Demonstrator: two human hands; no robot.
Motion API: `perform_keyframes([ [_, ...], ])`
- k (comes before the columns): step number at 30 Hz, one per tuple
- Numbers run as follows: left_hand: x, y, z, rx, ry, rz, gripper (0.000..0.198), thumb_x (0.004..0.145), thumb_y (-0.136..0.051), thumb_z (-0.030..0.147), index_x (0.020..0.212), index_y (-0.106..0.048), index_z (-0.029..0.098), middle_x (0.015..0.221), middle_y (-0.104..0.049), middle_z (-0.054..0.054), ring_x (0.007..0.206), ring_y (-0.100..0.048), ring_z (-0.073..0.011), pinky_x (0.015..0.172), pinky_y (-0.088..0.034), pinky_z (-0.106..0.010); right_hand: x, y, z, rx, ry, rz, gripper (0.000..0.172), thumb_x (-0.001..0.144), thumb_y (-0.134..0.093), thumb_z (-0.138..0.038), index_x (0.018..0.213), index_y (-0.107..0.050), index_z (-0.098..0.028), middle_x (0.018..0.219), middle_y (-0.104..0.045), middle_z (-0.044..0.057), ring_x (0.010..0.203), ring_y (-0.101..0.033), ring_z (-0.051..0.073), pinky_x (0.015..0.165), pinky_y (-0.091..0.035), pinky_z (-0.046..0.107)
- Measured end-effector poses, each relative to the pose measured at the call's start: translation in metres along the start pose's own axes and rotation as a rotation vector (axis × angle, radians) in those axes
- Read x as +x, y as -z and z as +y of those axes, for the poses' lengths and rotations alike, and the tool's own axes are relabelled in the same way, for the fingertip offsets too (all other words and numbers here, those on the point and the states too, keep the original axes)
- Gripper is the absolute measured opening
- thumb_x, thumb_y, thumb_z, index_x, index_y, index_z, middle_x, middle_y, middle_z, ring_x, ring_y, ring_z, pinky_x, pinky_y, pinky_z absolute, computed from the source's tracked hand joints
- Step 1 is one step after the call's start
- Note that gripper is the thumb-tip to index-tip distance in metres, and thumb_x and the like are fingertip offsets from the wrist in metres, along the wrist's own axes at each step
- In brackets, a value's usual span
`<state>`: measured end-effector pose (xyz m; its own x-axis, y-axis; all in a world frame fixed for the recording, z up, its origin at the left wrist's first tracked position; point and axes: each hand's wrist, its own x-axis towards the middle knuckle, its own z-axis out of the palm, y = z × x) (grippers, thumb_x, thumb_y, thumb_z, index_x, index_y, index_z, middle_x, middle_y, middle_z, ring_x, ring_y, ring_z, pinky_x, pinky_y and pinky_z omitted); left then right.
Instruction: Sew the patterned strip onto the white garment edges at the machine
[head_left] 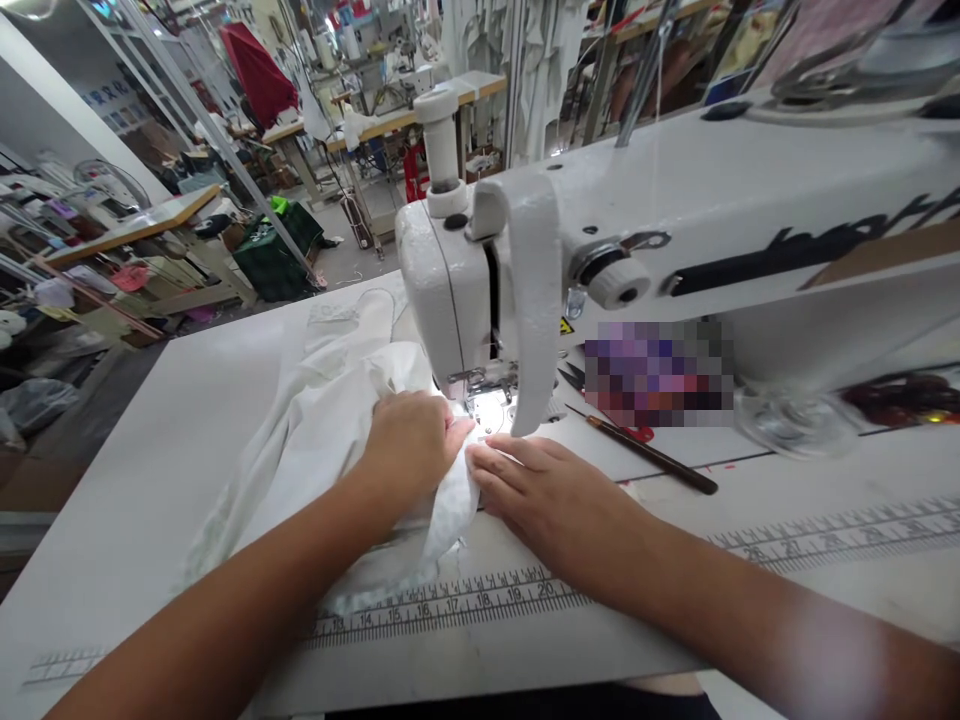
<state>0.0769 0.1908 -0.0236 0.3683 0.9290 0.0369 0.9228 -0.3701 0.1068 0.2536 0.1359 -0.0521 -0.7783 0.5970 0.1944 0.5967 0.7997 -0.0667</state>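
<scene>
White cloth (300, 440) with a patterned pale edge lies bunched across the table, its edge running up to the lit needle area of a white sewing machine (465, 290). My left hand (409, 435) is closed on this cloth just left of the presser foot, its thumb pointing toward the needle. Across from it, my right hand (540, 490) lies low with fingers stretched out, fingertips touching the strip of cloth in front of the needle. The thumb of that hand is hidden. Fine detail at the needle is lost in glare.
A brown-handled pointed tool (652, 455) and dark scissor tips (571, 376) lie right of the needle, beside a blurred-out patch. A printed ruler (480, 600) runs along the table (150, 480) front. Other sewing tables (172, 215) stand behind.
</scene>
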Motion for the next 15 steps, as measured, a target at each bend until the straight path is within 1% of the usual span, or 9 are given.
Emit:
perform_keyframes([
  [4,-0.002,-0.011,-0.008,-0.013,-0.023,0.066,0.028,0.091,-0.048,0.028,0.065,-0.054,0.018,0.069,-0.06,-0.004,0.071,-0.056,-0.0214,0.069,-0.044,-0.039,0.001,0.001,0.0,-0.035,0.004,-0.019,0.031,0.087,-0.052,-0.014,0.117,-0.059,-0.012,0.128,-0.058,0.01,0.112,-0.05,0.026,0.088,-0.046,0.04],
  [8,-0.006,-0.017,-0.008,0.011,-0.03,0.143,0.027,0.089,-0.051,0.026,0.062,-0.051,0.019,0.068,-0.057,-0.003,0.072,-0.054,-0.02,0.071,-0.041,-0.037,0.0,0.001,0.001,-0.099,0.029,-0.036,0.023,0.089,-0.055,-0.021,0.11,-0.061,-0.013,0.124,-0.059,0.011,0.105,-0.05,0.025,0.083,-0.044,0.04],
  [11,-0.009,-0.02,-0.007,0.049,-0.051,0.247,0.015,0.086,-0.057,0.024,0.073,-0.057,0.018,0.076,-0.06,-0.004,0.08,-0.053,-0.0221,0.077,-0.04,-0.039,-0.001,0.001,0.003,-0.127,0.051,-0.028,0.02,0.092,-0.053,-0.026,0.105,-0.063,-0.014,0.12,-0.061,0.011,0.104,-0.05,0.025,0.083,-0.043,0.039],
  [13,-0.013,-0.021,-0.006,0.072,-0.132,0.298,0.009,0.087,-0.056,0.022,0.08,-0.059,0.018,0.085,-0.062,-0.006,0.088,-0.053,-0.024,0.081,-0.039,-0.04,-0.002,0.001,0.003,-0.131,0.049,-0.026,0.021,0.095,-0.05,-0.028,0.104,-0.063,-0.014,0.119,-0.061,0.01,0.103,-0.051,0.025,0.082,-0.043,0.039],
  [15,-0.018,-0.02,-0.006,0.073,-0.282,0.286,0.011,0.09,-0.052,0.018,0.082,-0.059,0.018,0.089,-0.062,-0.006,0.089,-0.053,-0.0232,0.082,-0.038,-0.039,-0.004,0.001,0.003,-0.134,0.044,-0.016,0.024,0.096,-0.047,-0.029,0.105,-0.064,-0.014,0.12,-0.061,0.01,0.103,-0.051,0.025,0.083,-0.043,0.04],
])
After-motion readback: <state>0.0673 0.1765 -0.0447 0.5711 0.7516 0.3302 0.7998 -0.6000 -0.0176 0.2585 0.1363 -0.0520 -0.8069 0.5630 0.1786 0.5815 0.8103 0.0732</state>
